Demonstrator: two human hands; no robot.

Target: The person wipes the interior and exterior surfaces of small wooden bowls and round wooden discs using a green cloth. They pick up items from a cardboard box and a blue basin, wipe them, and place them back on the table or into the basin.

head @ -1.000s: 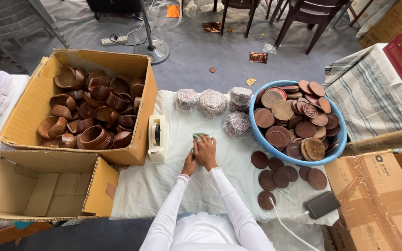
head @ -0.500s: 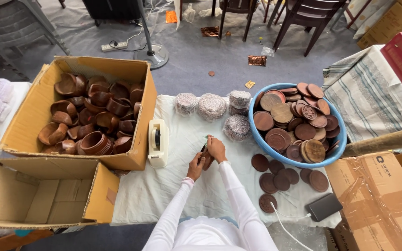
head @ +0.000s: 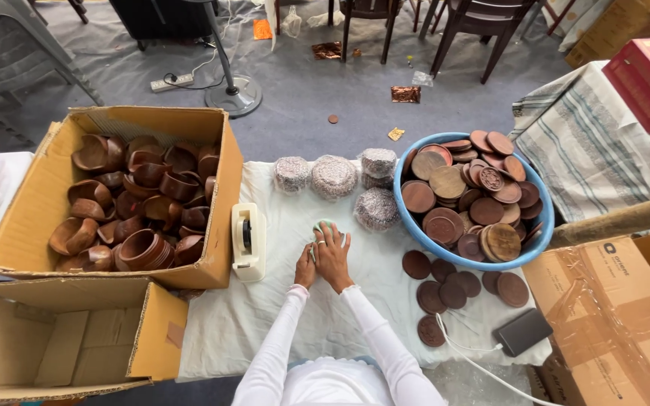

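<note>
Both hands on white cloth [head: 280, 316]. Right hand [head: 334, 256] flat, fingers spread over green round obj [head: 323, 225]. Left hand [head: 306, 265] curled beside it; grip unclear.

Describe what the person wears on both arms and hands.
Both arms are covered by long, close-fitting white sleeves that end at the wrists. The left hand and right hand are bare: no gloves, and no rings, watch or bracelet can be made out.

The one camera sat on the person's head, looking steeply down and forward from well above the white-clothed table [head: 265, 331]. It took in the whole tabletop, both sleeves below, and grey floor [head: 302, 98] beyond. No second view existed.
</note>
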